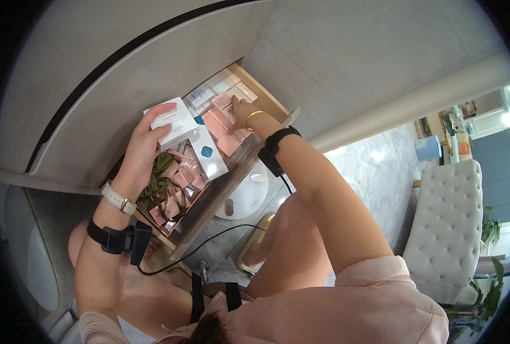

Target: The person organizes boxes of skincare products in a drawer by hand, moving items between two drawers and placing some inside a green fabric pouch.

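A white box (177, 117) is in the grip of my left hand (142, 146), its fingers and thumb closed on it, held over an open drawer (209, 200). Just under it, a white box with a teal mark (208, 152) lies tilted across the drawer. My right hand (245, 113) is down at the drawer's far right part, its fingers bent around the edge of a pink box (222, 109). More pink boxes (223, 135) lie beside it. Small pink packets (180, 175) and a dark green leafy bundle (158, 180) fill the nearer left part.
The cabinet front (123, 74) rises behind the drawer, and a grey panel (347, 63) stands to its right. A round white scale-like disc (246, 192) is on the floor below. A tufted bench (444, 223) stands at the right. A black cable (209, 238) hangs between my wristbands.
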`<action>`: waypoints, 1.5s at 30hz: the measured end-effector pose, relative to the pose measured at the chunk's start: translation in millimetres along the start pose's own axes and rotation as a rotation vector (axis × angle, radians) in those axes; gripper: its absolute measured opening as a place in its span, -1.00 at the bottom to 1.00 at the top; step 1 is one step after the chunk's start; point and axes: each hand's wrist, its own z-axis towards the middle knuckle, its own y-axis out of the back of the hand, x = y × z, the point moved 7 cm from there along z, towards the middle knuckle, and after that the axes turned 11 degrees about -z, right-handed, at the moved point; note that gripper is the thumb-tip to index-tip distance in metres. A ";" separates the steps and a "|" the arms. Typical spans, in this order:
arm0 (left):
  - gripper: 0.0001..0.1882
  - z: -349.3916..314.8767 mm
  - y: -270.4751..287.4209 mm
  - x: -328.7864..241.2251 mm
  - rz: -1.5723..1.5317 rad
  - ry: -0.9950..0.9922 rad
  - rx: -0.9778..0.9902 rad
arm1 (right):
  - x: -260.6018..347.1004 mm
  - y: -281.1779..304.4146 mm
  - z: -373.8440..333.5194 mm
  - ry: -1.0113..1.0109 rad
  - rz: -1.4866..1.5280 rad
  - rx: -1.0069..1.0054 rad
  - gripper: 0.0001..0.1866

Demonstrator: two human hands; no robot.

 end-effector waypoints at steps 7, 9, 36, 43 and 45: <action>-0.39 -3.4 -12.4 -3.1 0.016 -0.010 0.020 | -25.8 37.6 7.3 0.000 0.133 -0.080 -0.35; -0.28 -3.4 -18.2 -3.2 0.041 -0.010 0.016 | -25.9 60.7 0.0 0.059 0.261 -0.226 -0.56; -0.58 16.3 -25.6 35.4 -0.002 0.058 0.157 | -6.8 131.2 -81.5 0.173 1.119 -0.003 -0.46; -0.58 14.2 -48.6 26.6 -0.132 -0.049 0.333 | 13.5 159.5 -112.9 0.296 1.040 -0.067 -0.54; -0.59 12.0 -47.0 23.3 -0.113 -0.049 0.346 | 11.7 163.8 -116.5 0.329 1.027 -0.072 -0.55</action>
